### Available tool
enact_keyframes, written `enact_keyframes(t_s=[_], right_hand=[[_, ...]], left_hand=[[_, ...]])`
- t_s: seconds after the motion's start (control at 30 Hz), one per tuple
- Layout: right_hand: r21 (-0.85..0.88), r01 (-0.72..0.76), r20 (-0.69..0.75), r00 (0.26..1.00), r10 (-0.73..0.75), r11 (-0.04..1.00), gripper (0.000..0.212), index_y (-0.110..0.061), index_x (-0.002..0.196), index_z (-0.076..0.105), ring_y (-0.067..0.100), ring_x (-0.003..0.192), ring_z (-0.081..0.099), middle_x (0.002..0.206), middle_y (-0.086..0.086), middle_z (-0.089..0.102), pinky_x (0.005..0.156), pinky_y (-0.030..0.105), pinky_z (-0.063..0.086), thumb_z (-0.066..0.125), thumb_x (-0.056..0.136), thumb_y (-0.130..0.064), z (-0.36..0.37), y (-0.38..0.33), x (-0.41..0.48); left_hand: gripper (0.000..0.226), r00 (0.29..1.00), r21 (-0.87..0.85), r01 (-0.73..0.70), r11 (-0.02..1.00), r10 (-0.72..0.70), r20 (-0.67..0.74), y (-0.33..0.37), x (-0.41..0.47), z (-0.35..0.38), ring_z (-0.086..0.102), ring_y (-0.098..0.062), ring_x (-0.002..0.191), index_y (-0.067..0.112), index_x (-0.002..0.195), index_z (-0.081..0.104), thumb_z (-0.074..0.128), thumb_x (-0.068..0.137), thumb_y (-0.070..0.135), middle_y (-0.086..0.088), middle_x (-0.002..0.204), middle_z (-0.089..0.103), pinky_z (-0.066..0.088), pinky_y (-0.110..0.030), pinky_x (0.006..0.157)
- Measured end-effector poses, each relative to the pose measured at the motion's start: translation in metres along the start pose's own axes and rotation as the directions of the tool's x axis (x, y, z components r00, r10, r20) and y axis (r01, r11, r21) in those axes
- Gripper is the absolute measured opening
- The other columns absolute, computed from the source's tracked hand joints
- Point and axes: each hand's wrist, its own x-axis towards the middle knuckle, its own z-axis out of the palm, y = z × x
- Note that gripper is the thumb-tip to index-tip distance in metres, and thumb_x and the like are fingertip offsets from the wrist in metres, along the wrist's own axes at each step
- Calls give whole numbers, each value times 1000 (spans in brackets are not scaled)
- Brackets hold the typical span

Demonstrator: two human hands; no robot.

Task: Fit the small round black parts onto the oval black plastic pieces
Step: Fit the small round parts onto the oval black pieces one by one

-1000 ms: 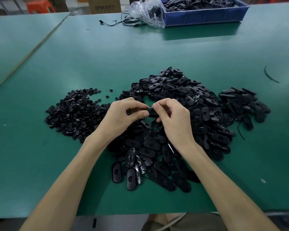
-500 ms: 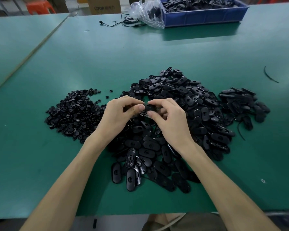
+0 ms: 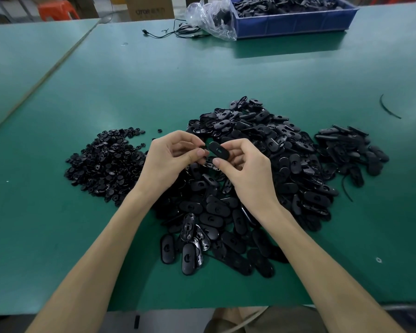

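Looking down, we had the green table (image 3: 154, 80) filling most of the view, w/ a blue bin (image 3: 293, 26) of dark pcs at the far right and a clear plastic bag (image 3: 209, 18) touching its left end. Ctr-right lay the big heap of oval pieces (image 3: 281, 164), spreading from mid-table toward the near edge. A smaller stack of ovals (image 3: 351, 150) sat just right of it. Left of the big heap was the pile of small round parts (image 3: 106, 162).

We held both hands over the heap's left side. Our right hand (image 3: 247, 167) was curled, thumb & fingers pinching one oval piece (image 3: 218, 150) by its right end, slotted face toward us. Our left hand (image 3: 171, 157) was curled too, thumb & forefinger pinched on a small dark part (image 3: 203, 147) at the oval's left end. It was prob. a round one, but we couldn't tell for sure.
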Motion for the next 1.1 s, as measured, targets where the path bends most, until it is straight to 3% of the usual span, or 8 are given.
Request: enact_keyframes(t_s=[0.27, 0.43, 0.63, 0.8, 0.97, 1.1], right_hand=[[-11, -6, 3, 1000, 6, 1000, 25, -22, 106, 68, -1, 74, 61, 85, -11, 67, 69, 10, 47, 84, 88, -16, -1, -1, 0], [-15, -7, 67, 998, 8, 1000, 24, -26, 100, 65, 7, 77, 66, 86, -8, 71, 69, 14, 49, 85, 88, -19, -1, -1, -1], [14, 13, 129, 992, -15, 1000, 19, -21, 105, 70, 3, 80, 67, 91, -8, 75, 73, 13, 48, 82, 91, -24, -2, -4, -3], [11, 49, 98, 994, -50, 999, 10, -17, 107, 74, 13, 85, 72, 91, -5, 76, 74, 28, 57, 67, 103, -22, -2, -5, -3], [-23, 54, 38, 998, -53, 998, 10, -18, 102, 78, 7, 82, 66, 96, -3, 71, 74, 14, 47, 68, 101, -16, -3, -5, 0], [15, 7, 55, 998, -8, 1000, 16, -13, 106, 77, 2, 64, 67, 74, -6, 73, 64, 10, 45, 63, 105, -21, -5, -5, 0]], left_hand=[[17, 999, -40, 35, 999, -35, 6, 1, 0, 4, 75, -17, 71, 7, 101, 67, 79, 89, 9, -8, 85, 78, 52, -15, 65], [19, 999, -32, 33, 999, -32, 35, 0, -1, 7, 74, -18, 69, 3, 106, 70, 78, 89, 6, -3, 80, 76, 52, -15, 65], [13, 999, -2, 5, 1000, -5, 36, -1, 0, 6, 72, -11, 72, 5, 102, 74, 77, 90, 2, 1, 81, 77, 56, -18, 70], [12, 1000, 4, 5, 1000, -5, 2, -1, 0, 5, 73, -16, 70, 5, 102, 73, 76, 90, 4, -3, 83, 77, 58, -22, 71], [13, 1000, 17, -9, 1000, 9, -5, 1, -1, 5, 72, -18, 69, 2, 101, 72, 78, 89, 5, -8, 85, 76, 58, -24, 71], [12, 999, 96, -52, 994, 52, 0, 4, -5, 10, 73, -28, 74, 3, 100, 72, 78, 90, 7, -11, 88, 76, 62, -38, 74]])
